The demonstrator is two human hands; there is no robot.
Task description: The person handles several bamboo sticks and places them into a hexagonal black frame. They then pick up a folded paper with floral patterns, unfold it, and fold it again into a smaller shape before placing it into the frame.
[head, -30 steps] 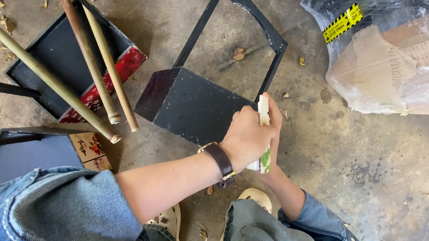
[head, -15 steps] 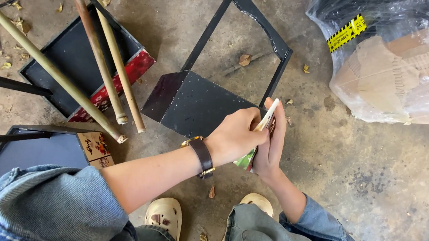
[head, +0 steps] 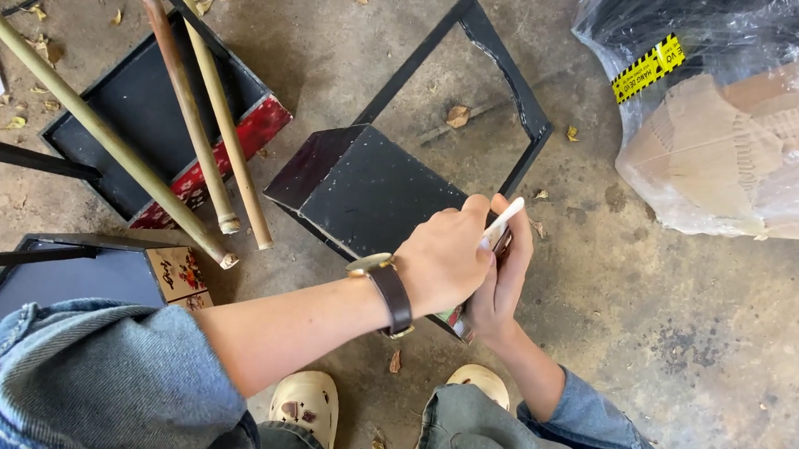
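Black box: a black box [head: 365,190] with an open frame is lying on the concrete floor [head: 688,344], just in front of the person's feet.
Left hand: the left hand [head: 444,260] is closed around a white stick [head: 503,220], which is pinched between the fingers; a watch [head: 386,288] is worn on the wrist.
Right hand: the right hand [head: 505,277] is curled around a small container [head: 457,319], of which only a greenish bottom edge is seen; its kind cannot be told.
Change: one second ago the white stick was held upright and higher above the box corner; now both hands are lowered together, and the stick is tilted to the right at the near corner of the box.
Meaning: the stick is judged to have been brought to the container, the two hands being pressed close; whether the tip is inside cannot be told.
Around: two other dark trays [head: 139,107] are placed to the left, with bamboo poles [head: 193,119] laid across them; a plastic-wrapped cardboard bundle [head: 746,153] is standing well apart, at the upper right.
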